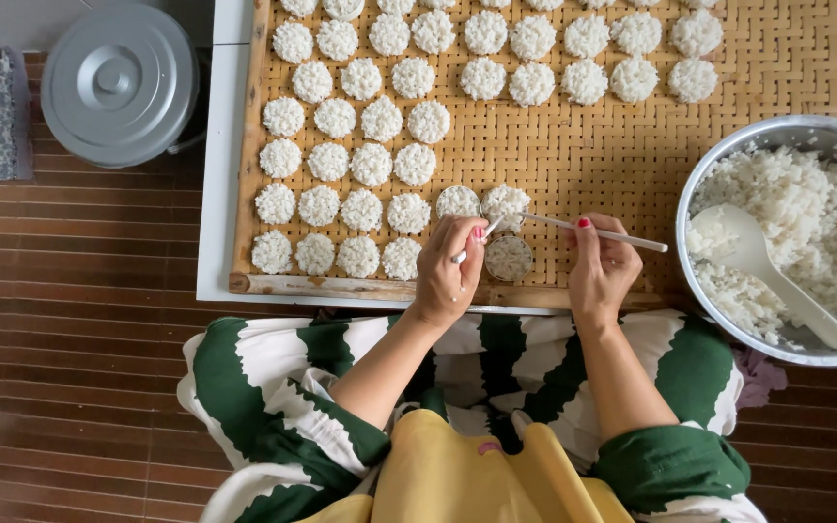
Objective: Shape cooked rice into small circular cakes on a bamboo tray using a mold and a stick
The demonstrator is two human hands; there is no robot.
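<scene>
The left hand (pixel 448 266) pinches a small spoon (pixel 472 244) above the round ring mould (pixel 510 258) of rice. At three o'clock of it, the right hand (pixel 601 271) pinches a thin white stick (pixel 598 232).

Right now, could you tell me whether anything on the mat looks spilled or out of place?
Nothing stands out. The rice discs lie in tidy rows on the mat, the rice stays inside the bowl, and both hands work at the ring mould.

A home food-making spot on a dark wooden slat floor (pixel 70 320): woven bamboo drying tray (pixel 573 155) at twelve o'clock, metal rice basin (pixel 719 165) at three, lidded grey pot (pixel 118 82) at ten.
</scene>
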